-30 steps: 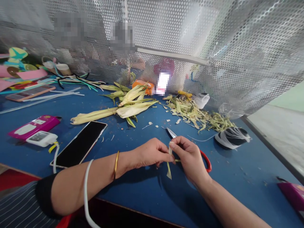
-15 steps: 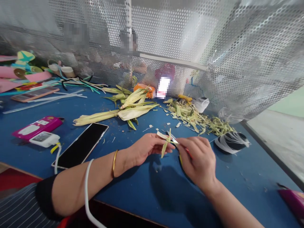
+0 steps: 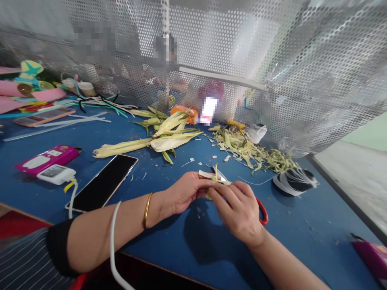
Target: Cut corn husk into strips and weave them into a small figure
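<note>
Over the table's front middle, my left hand [image 3: 184, 193] is closed on a small folded strip of corn husk [image 3: 208, 175], its fingertips pinching the strip from the left. My right hand [image 3: 238, 209] meets it there, thumb and fingers closed on the lower right of the same strip and covering part of it. Scissors [image 3: 263, 213] with a red handle show behind and beneath my right hand; their blades point up and left past the strip. Most of the scissors is hidden by the hand.
Corn husks [image 3: 169, 139] lie mid-table, with a heap of husk scraps [image 3: 242, 147] farther right. A spool of clear thread [image 3: 293, 182] stands at right. Left are a phone [image 3: 104, 183] and a white device [image 3: 56, 174] with a cable across my forearm. A perforated screen [image 3: 211, 48] stands behind.
My right hand has shifted left and in toward the strip, its fingers now over the strip's lower part. The red scissor handle has come into view on its right.
</note>
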Tool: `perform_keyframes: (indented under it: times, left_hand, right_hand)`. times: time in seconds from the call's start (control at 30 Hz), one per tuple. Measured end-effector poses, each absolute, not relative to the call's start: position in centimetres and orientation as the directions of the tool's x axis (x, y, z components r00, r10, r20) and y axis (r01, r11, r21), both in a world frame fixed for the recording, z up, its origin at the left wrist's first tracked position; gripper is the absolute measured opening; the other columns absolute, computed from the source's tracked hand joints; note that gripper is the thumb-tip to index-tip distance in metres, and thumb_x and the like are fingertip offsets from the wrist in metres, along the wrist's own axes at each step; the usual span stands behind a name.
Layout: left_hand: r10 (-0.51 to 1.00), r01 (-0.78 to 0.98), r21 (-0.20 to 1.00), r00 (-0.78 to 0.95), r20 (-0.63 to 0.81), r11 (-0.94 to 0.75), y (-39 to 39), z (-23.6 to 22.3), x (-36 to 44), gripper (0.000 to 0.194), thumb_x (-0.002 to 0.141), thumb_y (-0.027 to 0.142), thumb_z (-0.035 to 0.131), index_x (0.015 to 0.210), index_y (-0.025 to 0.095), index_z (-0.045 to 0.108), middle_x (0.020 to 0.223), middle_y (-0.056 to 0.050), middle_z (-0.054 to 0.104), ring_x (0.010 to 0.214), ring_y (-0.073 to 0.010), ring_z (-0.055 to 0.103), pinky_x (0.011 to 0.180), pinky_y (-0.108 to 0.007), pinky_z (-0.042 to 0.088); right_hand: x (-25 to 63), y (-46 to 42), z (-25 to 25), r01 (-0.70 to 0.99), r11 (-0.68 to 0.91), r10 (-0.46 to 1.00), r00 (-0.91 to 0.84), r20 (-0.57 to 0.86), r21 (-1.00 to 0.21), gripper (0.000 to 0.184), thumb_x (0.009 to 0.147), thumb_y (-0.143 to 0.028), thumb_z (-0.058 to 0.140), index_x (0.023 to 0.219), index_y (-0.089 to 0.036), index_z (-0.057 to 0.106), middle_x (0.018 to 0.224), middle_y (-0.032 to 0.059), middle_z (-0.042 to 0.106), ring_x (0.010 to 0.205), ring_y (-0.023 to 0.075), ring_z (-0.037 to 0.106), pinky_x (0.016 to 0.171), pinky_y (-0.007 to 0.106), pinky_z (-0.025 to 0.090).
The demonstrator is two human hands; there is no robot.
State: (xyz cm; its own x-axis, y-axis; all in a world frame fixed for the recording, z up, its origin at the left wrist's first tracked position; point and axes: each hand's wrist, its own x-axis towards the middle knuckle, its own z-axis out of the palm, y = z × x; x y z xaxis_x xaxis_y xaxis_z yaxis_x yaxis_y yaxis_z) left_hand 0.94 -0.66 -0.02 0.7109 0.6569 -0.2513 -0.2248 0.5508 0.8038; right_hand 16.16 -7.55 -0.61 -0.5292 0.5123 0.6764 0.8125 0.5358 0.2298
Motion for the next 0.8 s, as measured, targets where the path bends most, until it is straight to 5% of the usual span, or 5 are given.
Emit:
perform_keyframes:
  times: [0.63, 0.8]
  left_hand:
    - [0.734, -0.237, 0.809, 0.604, -0.311, 0.538, -1.3, 0.3, 0.9, 0.017, 0.064, 0.015, 0.076, 0.08, 0.012, 0.073, 0.073, -0.003, 0.07, 0.069, -0.0114, 0.062, 0.069, -0.022, 0.047]
    - [0.727, -0.22, 0.809, 0.604, -0.326, 0.545, -0.4, 0.1, 0.7, 0.025, 0.065, 0.017, 0.079, 0.088, 0.014, 0.07, 0.078, -0.004, 0.072, 0.07, -0.0128, 0.064, 0.068, -0.024, 0.049]
  right_hand:
    - [16.0, -8.4, 0.2, 0.689, 0.624, 0.358, -0.671, 0.65, 0.368, 0.022, 0.094, -0.008, 0.047, 0.093, -0.01, 0.069, 0.085, 0.012, 0.076, 0.076, 0.0192, 0.069, 0.085, 0.036, 0.045]
    - [16.1, -8.2, 0.0, 0.737, 0.617, 0.412, -0.601, 0.685, 0.275, 0.021, 0.095, -0.008, 0.048, 0.101, -0.013, 0.067, 0.096, 0.0099, 0.077, 0.089, 0.0193, 0.07, 0.09, 0.037, 0.043]
